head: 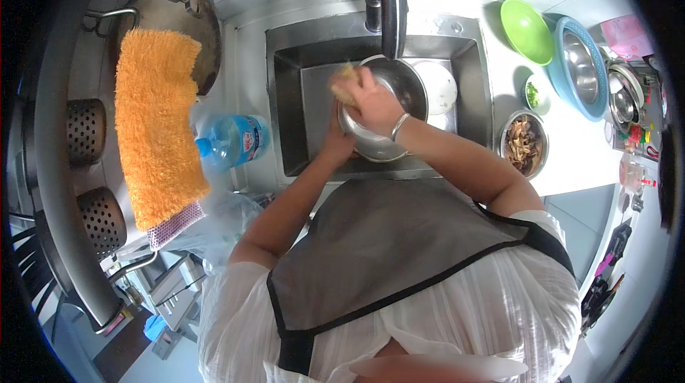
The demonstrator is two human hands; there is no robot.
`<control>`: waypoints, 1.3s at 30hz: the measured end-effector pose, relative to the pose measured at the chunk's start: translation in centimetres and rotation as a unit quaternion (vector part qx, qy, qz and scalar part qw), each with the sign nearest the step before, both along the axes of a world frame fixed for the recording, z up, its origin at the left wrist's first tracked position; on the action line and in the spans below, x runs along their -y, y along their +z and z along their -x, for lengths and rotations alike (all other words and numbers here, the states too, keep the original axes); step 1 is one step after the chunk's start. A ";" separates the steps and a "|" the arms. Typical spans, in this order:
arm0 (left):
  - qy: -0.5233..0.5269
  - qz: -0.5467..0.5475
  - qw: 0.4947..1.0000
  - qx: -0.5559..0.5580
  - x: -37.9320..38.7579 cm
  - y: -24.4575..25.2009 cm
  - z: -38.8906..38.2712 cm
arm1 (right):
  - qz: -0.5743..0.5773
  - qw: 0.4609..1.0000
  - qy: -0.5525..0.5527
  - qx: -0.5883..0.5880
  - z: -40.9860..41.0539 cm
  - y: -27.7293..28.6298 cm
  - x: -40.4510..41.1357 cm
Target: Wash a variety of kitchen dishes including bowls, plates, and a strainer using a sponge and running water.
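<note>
A stainless steel pot point(380, 146) sits in the metal sink point(473, 89), its wide mouth facing up. My right hand point(377, 102), with a silver bangle at the wrist, grips a yellowish scrubbing sponge point(342, 81) at the pot's left rim. The sponge is blurred, and the fingers partly cover it. Against the left outer side of the pot is my left hand point(340, 137), steadying it; its fingertips are hidden. To the right of the pot, a white plate point(441, 89) lies in the sink, partly covered by it.
Above the pot hangs a black faucet point(393, 14). Right of the sink stand a green bowl point(527, 30), a blue basin point(598, 99), a small bowl of chopped greens point(532, 95) and a metal bowl of brown food pieces point(522, 145). At left are a blue-labelled bottle point(235, 139) and an orange fluffy cloth point(158, 131).
</note>
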State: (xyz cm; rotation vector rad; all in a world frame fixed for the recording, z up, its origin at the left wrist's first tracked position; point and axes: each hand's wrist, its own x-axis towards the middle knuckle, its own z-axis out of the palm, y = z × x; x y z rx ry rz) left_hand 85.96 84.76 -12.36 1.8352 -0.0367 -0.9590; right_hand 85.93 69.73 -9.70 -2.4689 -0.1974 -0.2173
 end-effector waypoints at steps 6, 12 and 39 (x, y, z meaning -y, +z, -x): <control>-0.010 0.061 0.998 0.010 -0.4 1.3 0.1 | 0.057 0.968 -0.241 -0.034 -2.0 -4.9 7.4; -0.006 0.010 0.989 0.145 -1.1 1.3 0.2 | -0.563 0.627 -0.507 -0.181 4.9 -12.7 7.4; -0.087 -0.035 0.965 -0.245 -1.4 0.0 -4.1 | 0.062 0.997 0.048 0.001 -2.3 1.0 2.4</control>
